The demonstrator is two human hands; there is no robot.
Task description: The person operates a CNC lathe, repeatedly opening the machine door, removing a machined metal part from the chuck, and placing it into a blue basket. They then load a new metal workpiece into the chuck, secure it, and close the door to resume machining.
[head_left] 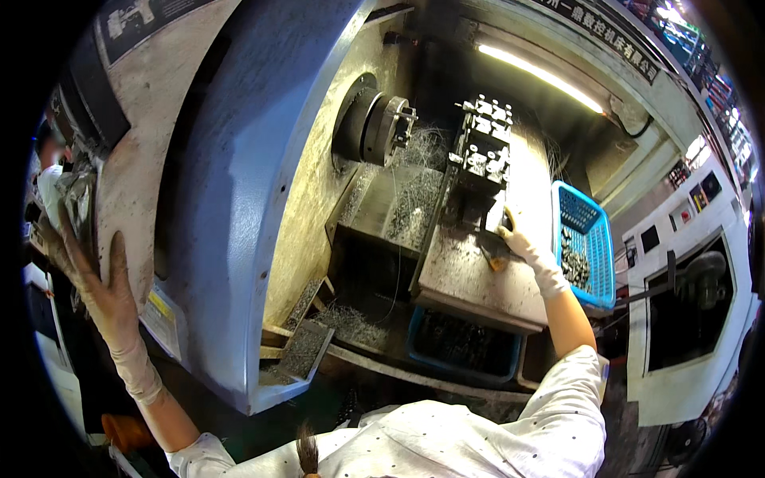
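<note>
My left hand [100, 295], in a stained pale glove, has its fingers spread against or just beside the machine's left front panel [135, 183]. My right hand [522, 243], also gloved, is at the lower end of the dark tool block [478, 203] on the slide plate [470, 283], its fingers curled; what they hold is hidden. Metal tool holders [486, 119] sit along the block. Left of them a round chuck [382, 131] carries small jaws, with tangled metal chips [406, 203] beneath it.
A blue basket [606, 279] of small metal parts stands right of my right hand; another [510, 358] is under the plate. The blue door [231, 215] is at left, a white machine [653, 382] at right. Part of another person [49, 179] shows at far left.
</note>
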